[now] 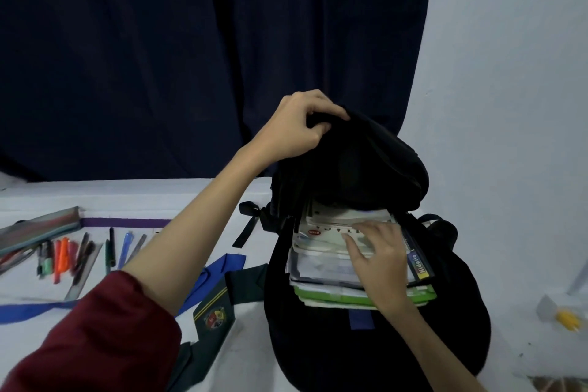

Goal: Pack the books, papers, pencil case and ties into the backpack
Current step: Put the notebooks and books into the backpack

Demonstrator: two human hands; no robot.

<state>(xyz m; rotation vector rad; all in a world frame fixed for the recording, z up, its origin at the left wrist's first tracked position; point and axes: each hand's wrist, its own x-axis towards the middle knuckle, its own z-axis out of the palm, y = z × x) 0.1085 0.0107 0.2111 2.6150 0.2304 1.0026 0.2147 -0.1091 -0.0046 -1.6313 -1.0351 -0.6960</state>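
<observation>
My left hand (302, 124) grips soft backpack (375, 344) flap | right hand (378, 251) flat, pressing stiff books (327, 261) beneath | ties (216, 312) limp, left.

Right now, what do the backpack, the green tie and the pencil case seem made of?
Backpack: matte black fabric, slumping softly. Green tie: woven cloth, apparently, with a stitched crest and gold stripes. Pencil case: probably striped fabric, too blurred to be sure.

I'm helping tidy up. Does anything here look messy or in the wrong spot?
Yes. Pens and markers lie loose on the table beside the pencil case instead of inside it. The blue tie and green crested tie sprawl crookedly across the table, not yet in the backpack.
</observation>
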